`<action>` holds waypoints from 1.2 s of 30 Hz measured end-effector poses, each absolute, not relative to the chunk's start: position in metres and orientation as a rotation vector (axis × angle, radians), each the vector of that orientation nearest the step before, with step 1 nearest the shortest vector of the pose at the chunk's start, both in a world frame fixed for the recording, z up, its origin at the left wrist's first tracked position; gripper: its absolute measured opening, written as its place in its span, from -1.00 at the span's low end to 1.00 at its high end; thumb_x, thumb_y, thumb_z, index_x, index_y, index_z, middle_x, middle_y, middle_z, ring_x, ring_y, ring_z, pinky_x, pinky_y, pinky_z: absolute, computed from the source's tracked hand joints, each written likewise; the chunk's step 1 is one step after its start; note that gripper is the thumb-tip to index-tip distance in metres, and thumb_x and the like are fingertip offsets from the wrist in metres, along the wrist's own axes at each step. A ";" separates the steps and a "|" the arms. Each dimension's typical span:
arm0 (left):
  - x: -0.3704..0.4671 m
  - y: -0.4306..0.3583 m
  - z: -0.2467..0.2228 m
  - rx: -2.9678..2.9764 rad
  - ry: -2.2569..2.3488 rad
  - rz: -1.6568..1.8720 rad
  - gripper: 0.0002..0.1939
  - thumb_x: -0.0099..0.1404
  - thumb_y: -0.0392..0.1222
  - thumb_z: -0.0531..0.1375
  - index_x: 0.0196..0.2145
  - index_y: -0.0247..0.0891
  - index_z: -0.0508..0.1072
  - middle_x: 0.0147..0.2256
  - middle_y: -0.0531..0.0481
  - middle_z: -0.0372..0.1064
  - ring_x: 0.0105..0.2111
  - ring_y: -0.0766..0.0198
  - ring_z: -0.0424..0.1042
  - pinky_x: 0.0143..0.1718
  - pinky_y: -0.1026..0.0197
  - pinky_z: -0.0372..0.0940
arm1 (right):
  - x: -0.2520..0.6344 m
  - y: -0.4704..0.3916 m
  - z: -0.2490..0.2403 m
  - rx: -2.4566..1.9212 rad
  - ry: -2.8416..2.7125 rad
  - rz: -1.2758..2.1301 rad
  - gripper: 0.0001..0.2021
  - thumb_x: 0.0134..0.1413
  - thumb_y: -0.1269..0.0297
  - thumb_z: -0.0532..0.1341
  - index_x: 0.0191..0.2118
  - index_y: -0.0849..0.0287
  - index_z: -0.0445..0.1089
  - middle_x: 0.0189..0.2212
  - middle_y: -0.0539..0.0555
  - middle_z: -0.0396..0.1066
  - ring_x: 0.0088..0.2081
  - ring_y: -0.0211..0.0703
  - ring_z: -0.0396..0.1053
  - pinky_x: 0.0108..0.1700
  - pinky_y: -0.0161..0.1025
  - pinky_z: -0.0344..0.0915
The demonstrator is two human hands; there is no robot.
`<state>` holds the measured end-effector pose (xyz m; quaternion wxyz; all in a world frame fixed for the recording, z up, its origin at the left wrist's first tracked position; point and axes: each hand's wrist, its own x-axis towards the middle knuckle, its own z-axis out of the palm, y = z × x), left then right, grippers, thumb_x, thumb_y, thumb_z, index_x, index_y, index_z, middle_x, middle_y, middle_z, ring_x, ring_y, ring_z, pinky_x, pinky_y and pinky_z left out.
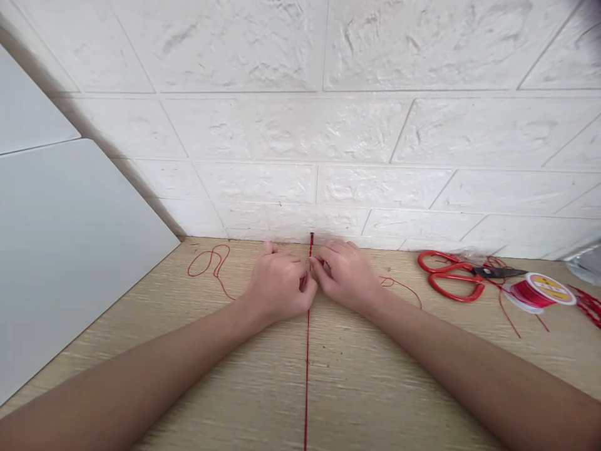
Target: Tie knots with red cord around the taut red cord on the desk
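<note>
A red cord (307,376) runs from the near edge of the view up to a small dark hook (312,235) at the foot of the wall. Just below the hook the cord looks knotted or braided. My left hand (283,282) is closed at the cord from the left, its thumb and fingers pinched together. From the right, my right hand (346,272) pinches at the same spot, its fingertips touching the cord. Loose thin red thread (216,263) curls out left of my left hand, and another thread end (406,288) lies right of my right hand.
Orange-handled scissors (455,282) lie on the right of the wooden table (375,388), beside a spool of red thread (539,291). More red braided cord (586,305) and clear plastic (586,263) are at the far right. A white brick-pattern wall (328,131) rises behind; a pale panel (79,238) stands left.
</note>
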<state>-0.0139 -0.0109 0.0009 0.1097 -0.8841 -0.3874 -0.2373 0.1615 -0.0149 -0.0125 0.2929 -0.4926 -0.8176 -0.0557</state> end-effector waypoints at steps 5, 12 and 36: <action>-0.014 -0.015 0.001 -2.681 -0.871 -0.844 -0.71 0.21 -0.27 0.12 -0.65 -0.26 0.27 -0.63 0.07 0.33 -0.61 0.34 0.18 -0.34 0.06 0.01 | 0.160 -0.013 -0.012 -1.239 -2.217 -0.061 -0.64 0.38 0.26 0.07 -0.49 0.17 0.32 -0.47 0.06 0.42 -0.33 -0.13 0.30 -0.21 -0.17 0.08; -0.014 -0.020 0.005 -2.762 -0.543 -0.927 -0.72 0.22 -0.30 0.12 -0.64 -0.26 0.26 -0.66 0.07 0.25 -0.58 0.33 0.15 -0.40 0.09 -0.01 | 0.163 -0.013 -0.011 -1.184 -2.220 0.114 -0.57 0.36 0.24 0.09 -0.59 0.17 0.23 -0.58 0.00 0.34 -0.43 -0.21 0.22 -0.26 -0.19 0.02; -0.017 -0.005 0.000 -2.615 -1.279 -1.060 -0.85 0.23 -0.33 0.09 -0.36 -0.23 0.45 -0.44 0.07 0.49 -0.48 0.28 0.38 -0.25 0.08 0.10 | 0.162 -0.018 -0.013 -1.239 -2.368 0.114 -0.86 0.13 0.32 0.16 -0.44 0.16 0.29 -0.48 0.03 0.44 -0.40 -0.15 0.32 -0.20 -0.13 0.05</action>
